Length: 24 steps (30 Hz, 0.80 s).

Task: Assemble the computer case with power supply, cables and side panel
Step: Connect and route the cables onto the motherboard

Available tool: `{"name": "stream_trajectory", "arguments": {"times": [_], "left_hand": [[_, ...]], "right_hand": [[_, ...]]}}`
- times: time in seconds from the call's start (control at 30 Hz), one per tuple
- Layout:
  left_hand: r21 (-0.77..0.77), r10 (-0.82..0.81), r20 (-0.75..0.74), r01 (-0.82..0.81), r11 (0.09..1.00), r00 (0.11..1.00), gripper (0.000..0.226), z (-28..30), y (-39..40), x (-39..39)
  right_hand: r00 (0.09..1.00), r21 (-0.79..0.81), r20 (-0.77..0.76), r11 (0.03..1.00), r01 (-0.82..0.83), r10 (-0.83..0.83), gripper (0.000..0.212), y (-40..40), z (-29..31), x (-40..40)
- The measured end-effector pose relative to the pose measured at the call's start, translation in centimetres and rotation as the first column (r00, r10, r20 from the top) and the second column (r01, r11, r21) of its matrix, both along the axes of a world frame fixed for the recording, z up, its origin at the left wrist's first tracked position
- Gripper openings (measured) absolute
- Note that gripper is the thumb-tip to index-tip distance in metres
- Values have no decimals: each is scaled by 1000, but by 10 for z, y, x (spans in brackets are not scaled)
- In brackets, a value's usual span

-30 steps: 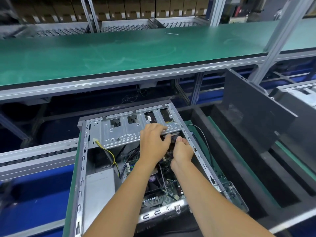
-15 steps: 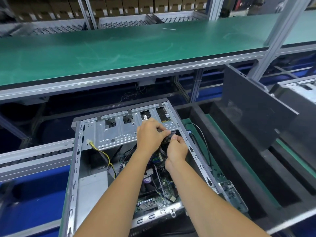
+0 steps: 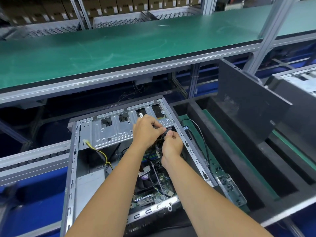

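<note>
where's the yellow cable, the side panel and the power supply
yellow cable [image 3: 100, 153], head view, middle of its run.
side panel [image 3: 248, 106], head view, flat dark face.
power supply [image 3: 89, 187], head view, grey top.

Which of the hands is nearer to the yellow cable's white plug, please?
The left. The left hand is at the drive cage's right end, with the white plug off to its left across the cage. The right hand lies farther right, beside the case rail.

Open grey computer case [image 3: 73, 161] lies flat, black cables [image 3: 159, 146] inside.
</note>
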<state>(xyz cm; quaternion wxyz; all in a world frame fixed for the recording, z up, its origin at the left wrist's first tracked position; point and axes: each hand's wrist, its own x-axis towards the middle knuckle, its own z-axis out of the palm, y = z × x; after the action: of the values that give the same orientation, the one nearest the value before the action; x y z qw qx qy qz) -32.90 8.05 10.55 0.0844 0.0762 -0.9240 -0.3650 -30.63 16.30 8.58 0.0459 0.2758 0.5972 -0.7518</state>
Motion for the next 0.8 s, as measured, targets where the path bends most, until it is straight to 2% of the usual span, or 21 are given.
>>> {"name": "stream_trajectory", "arguments": {"times": [0.2,0.33,0.43,0.53,0.63,0.8], "left_hand": [[4,-4,46,3,1000,999,28,3,0,0],[-15,-24,38,25,1000,999,27,2,-2,1],[2,-38,35,38,999,999,26,1,-3,1],[-3,-41,39,41,999,998,26,0,-4,1],[-2,-37,35,37,999,999,26,-1,-4,-1],[-27,-26,3,26,999,1000,25,-4,-3,0]], "right_hand": [[994,-23,7,993,-112,113,27,6,6,6],[996,20,27,996,-83,82,22,7,6,8],[995,-25,72,997,-71,73,16,7,6,8],[992,-66,109,996,-51,58,21,7,4,6],[991,-85,121,996,-41,52,10,7,3,5],[987,-124,134,990,-74,90,7,10,2,1]]}}
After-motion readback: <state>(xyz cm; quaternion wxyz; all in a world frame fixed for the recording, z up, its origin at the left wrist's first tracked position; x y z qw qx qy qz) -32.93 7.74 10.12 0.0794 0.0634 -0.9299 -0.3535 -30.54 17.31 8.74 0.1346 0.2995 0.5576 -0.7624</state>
